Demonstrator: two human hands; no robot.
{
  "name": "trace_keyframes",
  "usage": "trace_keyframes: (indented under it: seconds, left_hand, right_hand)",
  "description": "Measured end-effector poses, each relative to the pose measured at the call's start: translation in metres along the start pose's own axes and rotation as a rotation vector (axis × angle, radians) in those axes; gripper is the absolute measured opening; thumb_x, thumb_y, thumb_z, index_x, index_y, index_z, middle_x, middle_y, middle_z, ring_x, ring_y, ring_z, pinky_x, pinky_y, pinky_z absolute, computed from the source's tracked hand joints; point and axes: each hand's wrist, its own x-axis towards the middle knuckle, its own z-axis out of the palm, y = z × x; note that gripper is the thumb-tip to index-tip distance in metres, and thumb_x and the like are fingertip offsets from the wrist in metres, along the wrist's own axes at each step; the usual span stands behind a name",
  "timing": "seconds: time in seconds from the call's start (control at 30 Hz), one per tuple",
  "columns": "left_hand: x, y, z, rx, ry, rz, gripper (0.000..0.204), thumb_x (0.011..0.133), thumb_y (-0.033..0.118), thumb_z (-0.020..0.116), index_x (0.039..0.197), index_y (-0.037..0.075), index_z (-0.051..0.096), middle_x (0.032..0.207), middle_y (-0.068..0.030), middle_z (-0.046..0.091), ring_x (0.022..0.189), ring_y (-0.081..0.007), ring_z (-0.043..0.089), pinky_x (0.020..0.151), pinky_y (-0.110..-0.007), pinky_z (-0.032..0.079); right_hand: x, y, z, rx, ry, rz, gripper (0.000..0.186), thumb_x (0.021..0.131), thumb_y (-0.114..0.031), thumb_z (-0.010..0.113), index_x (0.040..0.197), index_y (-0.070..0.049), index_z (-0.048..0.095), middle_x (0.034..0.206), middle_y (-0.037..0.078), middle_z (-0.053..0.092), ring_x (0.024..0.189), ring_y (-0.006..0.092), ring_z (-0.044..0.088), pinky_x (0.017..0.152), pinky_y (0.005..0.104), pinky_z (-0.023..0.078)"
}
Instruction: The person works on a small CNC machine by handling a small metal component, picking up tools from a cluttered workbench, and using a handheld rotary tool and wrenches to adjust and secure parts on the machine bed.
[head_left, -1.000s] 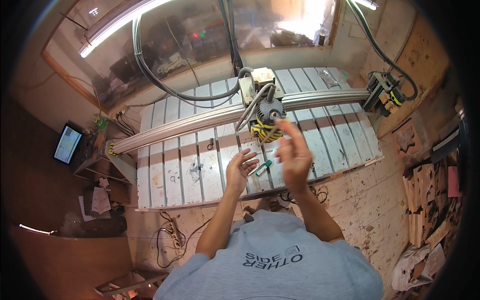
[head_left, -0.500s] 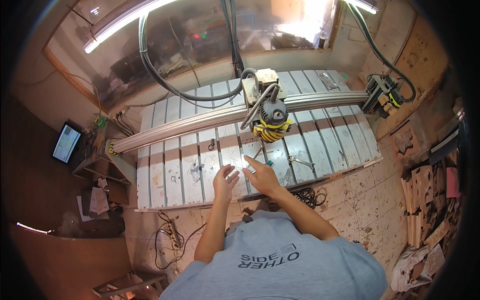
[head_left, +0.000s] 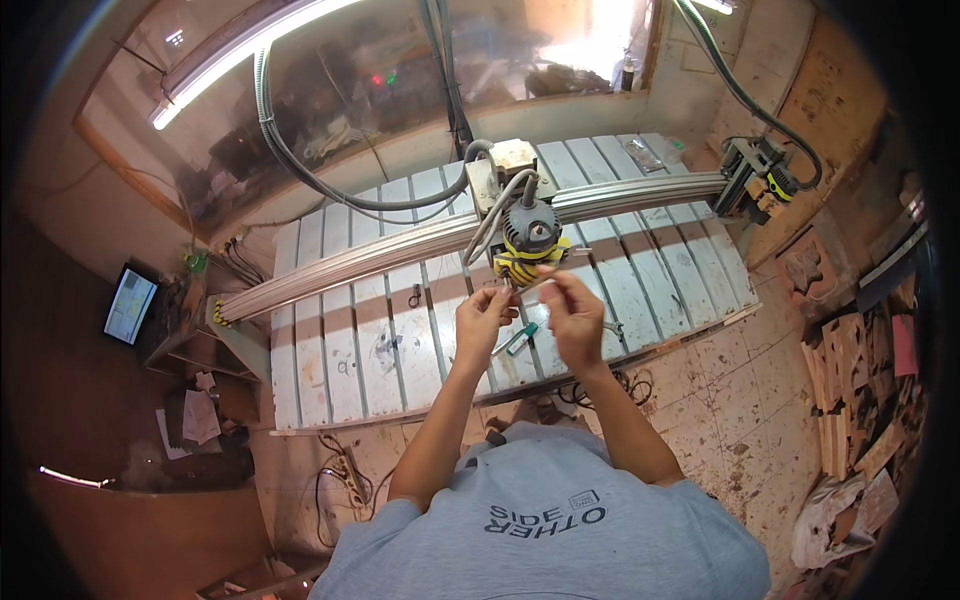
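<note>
My left hand is raised just below the yellow-and-grey router, thumb and fingertips pressed together at its lower end. What they pinch is too small to make out. My right hand is curled closed beside it, slightly blurred, with its fingertips at the router's yellow base. Something thin seems to run between the fingertips of both hands, but its kind is unclear. On the slotted table under my hands lies a green marker. A metal wrench is mostly hidden behind my right hand.
The router hangs from a metal gantry rail across the slotted table. A black clip-like piece lies to the left. A screen stands far left; wood offcuts are stacked right. Cables trail on the floor.
Both hands have moved up to the router's lower end, and their fingers have closed from a looser, spread pose. The right hand now covers most of the wrench.
</note>
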Motion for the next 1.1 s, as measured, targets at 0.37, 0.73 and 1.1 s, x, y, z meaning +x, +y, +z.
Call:
trace_keyframes:
  seconds: [0.37, 0.73, 1.1]
  left_hand:
    - [0.000, -0.028, -0.005, -0.405, 0.038, -0.012, 0.034, 0.100, 0.019, 0.056, 0.128, 0.001, 0.055, 0.111, -0.0080, 0.065, 0.099, -0.0154, 0.064, 0.086, -0.030, 0.054]
    - [-0.039, 0.018, -0.002, 0.139, 0.031, 0.293, 0.062, 0.081, -0.009, 0.040, 0.141, -0.002, 0.051, 0.123, -0.0144, 0.062, 0.104, -0.0160, 0.062, 0.090, -0.026, 0.050]
    - [-0.047, -0.011, 0.031, 0.075, -0.230, -0.012, 0.038, 0.103, 0.013, 0.044, 0.136, -0.005, 0.051, 0.121, -0.0173, 0.067, 0.105, -0.0199, 0.066, 0.087, -0.030, 0.053]
  right_hand:
    - [0.017, 0.016, 0.050, -0.877, -0.448, -0.504, 0.009, 0.085, -0.012, 0.061, 0.085, -0.004, 0.061, 0.085, 0.010, 0.061, 0.075, 0.0292, 0.069, 0.062, 0.0399, 0.056]
    - [0.016, -0.004, 0.033, -0.743, -0.434, -0.601, 0.008, 0.085, -0.007, 0.064, 0.091, -0.005, 0.058, 0.087, 0.011, 0.058, 0.071, 0.0307, 0.065, 0.060, 0.0400, 0.054]
    - [-0.007, 0.022, -0.046, 0.326, 0.122, 0.201, 0.021, 0.106, -0.023, 0.050, 0.110, -0.002, 0.050, 0.084, 0.009, 0.064, 0.067, 0.0116, 0.063, 0.052, 0.0220, 0.050]
